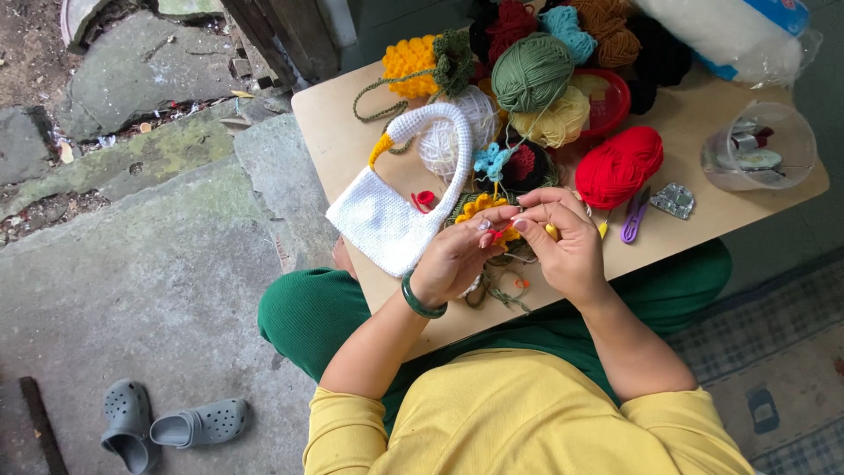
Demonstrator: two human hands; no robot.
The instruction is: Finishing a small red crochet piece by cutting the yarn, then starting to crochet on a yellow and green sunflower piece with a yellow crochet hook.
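The left hand (453, 255) and right hand (563, 242) cover most of the small red piece (503, 233) pinched between them, the white bag (734, 31) runs off the top edge, and what lies in the clear tub (760, 145) is too small to tell.

Two hands (457, 255), one white crocheted bag (387, 220), two grey clogs (198, 427), perhaps nine yarn balls (620, 165)

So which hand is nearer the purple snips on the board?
The right hand. It sits just left of the purple snips in the picture, almost beside them. The left hand is further off, on the right hand's far side.
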